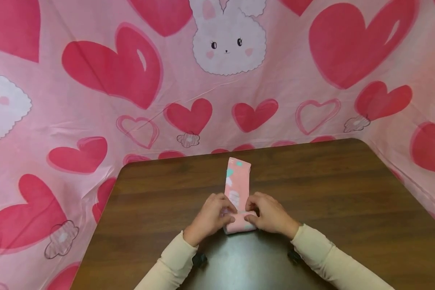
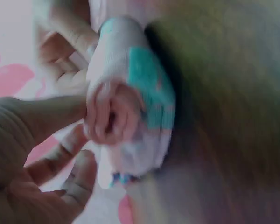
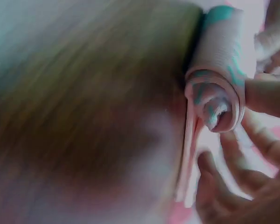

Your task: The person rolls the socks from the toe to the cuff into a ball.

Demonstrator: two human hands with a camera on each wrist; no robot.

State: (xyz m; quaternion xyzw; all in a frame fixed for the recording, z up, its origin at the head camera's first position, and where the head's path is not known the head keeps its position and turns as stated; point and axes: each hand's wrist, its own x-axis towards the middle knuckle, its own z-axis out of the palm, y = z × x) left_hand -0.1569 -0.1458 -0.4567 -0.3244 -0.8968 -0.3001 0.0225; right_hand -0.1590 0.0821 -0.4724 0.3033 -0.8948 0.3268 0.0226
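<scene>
A pink knitted sock (image 1: pixel 238 181) with white and teal patches lies lengthwise on the table, its far part flat. The near end is wound into a thick roll (image 1: pixel 240 223). My left hand (image 1: pixel 212 215) grips the left end of this roll, thumb on the near side and fingers on the far side. At the opposite end, my right hand (image 1: pixel 270 213) holds it the same way. Spiral layers show at the roll's end (image 2: pixel 114 114) in the left wrist view. In the right wrist view, the flat layers run out from under the roll (image 3: pixel 217 100).
The brown wooden table (image 1: pixel 159 193) extends around the sock on all sides. Behind it hangs a pink cloth (image 1: pixel 217 88) printed with hearts and rabbit faces. Dark wrist devices (image 1: pixel 199 259) show beneath the cream sleeves (image 1: pixel 170 257).
</scene>
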